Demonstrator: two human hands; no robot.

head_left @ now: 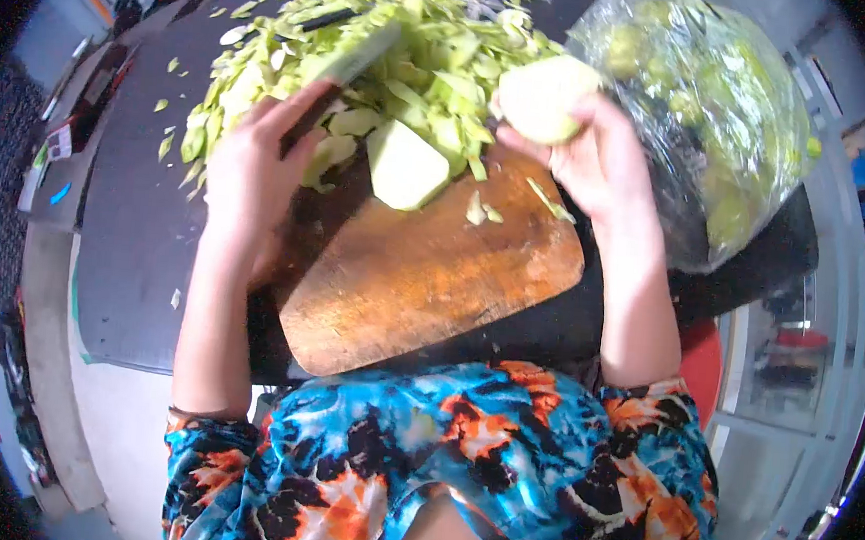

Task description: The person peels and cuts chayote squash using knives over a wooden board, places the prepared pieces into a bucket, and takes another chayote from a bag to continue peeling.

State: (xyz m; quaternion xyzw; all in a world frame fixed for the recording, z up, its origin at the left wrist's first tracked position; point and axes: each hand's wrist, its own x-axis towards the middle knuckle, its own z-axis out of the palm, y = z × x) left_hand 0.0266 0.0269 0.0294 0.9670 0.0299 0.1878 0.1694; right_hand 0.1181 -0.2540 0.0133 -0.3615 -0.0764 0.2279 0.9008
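My left hand (254,162) is closed around the handle of a knife (365,53), whose blade points up and to the right over a heap of pale green slices (458,46). In my right hand (607,147) is a large, pale green peeled fruit (545,97), gripped from its right side and from below; its exact kind is unclear. Between the hands, a cut chunk of the same pale fruit (407,168) lies on the wooden cutting board (432,280), against the edge of the heap.
A clear plastic bag (710,109) with green pieces inside stands on the right of the dark table (134,239). Small scraps (482,211) lie on the board. A red seat (704,364) shows beyond the table's right front edge.
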